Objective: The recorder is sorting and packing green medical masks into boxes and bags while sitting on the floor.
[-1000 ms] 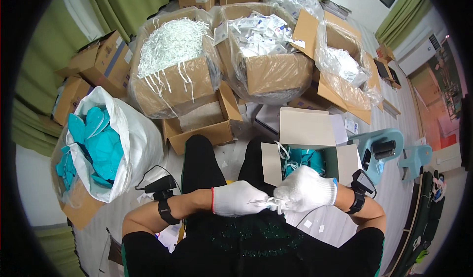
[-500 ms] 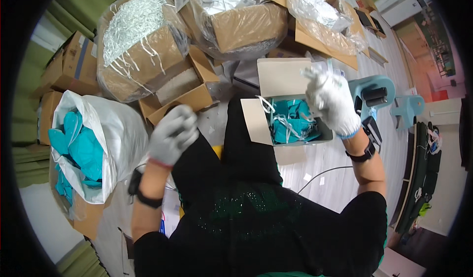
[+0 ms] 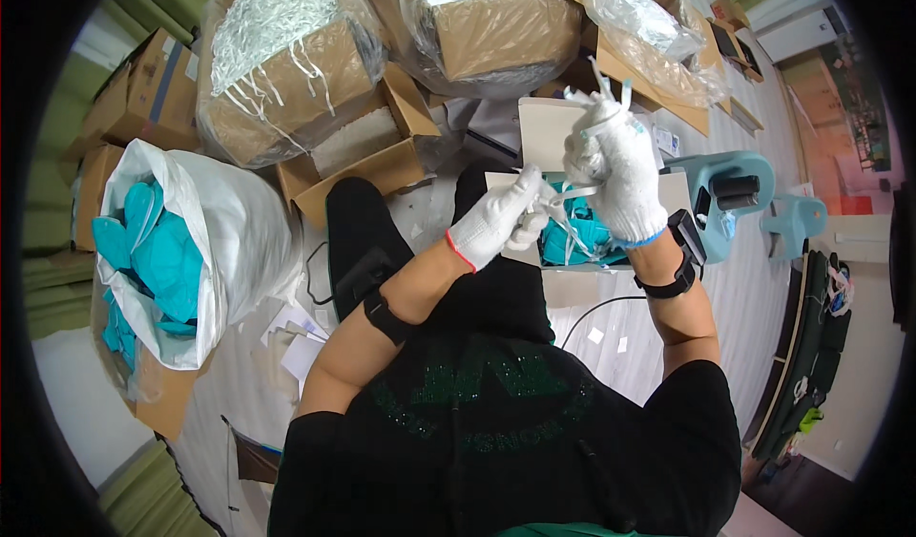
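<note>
The right hand (image 3: 614,169) was closed around white strips (image 3: 578,192) over the box (image 3: 544,131); the left hand (image 3: 501,217) curled just beside them, its grip unclear. The strips looked light and limp, best pinched near their ends.

1. Over the small box (image 3: 546,131): left hand (image 3: 498,214) and right hand (image 3: 618,169) crowded the opening, white strap (image 3: 579,193) between.
2. Near side: open floor (image 3: 630,322), cable (image 3: 611,299) crossing.
3. Right: teal stool (image 3: 744,169) stood close, limiting passage.
4. Far side: bulky plastic-lined cartons (image 3: 506,41) blocked reach.
5. Left: gap between white sack (image 3: 243,241) and left knee (image 3: 355,198).
</note>
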Available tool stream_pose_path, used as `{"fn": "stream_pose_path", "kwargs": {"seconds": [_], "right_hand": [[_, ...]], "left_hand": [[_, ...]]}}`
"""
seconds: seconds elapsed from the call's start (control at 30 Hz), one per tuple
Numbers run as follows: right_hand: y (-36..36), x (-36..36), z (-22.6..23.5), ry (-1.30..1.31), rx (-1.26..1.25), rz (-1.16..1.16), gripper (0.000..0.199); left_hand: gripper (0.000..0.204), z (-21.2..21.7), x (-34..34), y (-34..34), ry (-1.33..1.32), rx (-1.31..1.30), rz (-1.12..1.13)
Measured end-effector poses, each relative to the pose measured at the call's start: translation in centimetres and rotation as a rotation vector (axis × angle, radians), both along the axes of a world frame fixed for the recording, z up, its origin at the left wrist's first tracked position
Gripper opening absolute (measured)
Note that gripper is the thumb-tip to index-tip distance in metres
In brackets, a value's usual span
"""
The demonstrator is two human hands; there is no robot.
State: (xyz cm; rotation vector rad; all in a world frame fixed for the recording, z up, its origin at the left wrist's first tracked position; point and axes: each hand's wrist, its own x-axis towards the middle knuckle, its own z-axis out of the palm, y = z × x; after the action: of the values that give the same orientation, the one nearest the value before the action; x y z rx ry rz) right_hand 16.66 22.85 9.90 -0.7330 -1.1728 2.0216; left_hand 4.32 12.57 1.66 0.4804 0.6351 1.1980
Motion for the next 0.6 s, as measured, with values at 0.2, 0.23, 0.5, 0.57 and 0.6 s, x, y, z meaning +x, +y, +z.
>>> {"fn": "stream_pose_path", "kwargs": {"seconds": [0.2,0.23,0.5,0.57,0.6], "right_hand": [[-0.5,-0.1,-2.0,-0.420,0.654,0.136,0.019],[-0.9,0.2,-2.0,-0.399,0.620,0.253,0.016],[-3.5,1.7,-2.2,-0.481,1.525,0.754,0.017],[-3.9,2.6,-2.4,-0.490,1.623,0.794,0.030],[-3.8,3.0,-2.2,-0.426,1.577,0.814,0.027]], "left_hand": [[0.028,0.8,-0.6,-1.0,0.144,-0.094,-0.201],[0.024,1.4,-0.5,-1.4,0.180,-0.129,-0.107],[0.011,-0.8,-2.8,-5.4,1.144,1.028,-0.006],[0.013,0.3,-3.1,-6.9,1.101,0.893,-0.232],[0.018,1.1,-3.5,-7.3,1.063,0.796,-0.328]]}}
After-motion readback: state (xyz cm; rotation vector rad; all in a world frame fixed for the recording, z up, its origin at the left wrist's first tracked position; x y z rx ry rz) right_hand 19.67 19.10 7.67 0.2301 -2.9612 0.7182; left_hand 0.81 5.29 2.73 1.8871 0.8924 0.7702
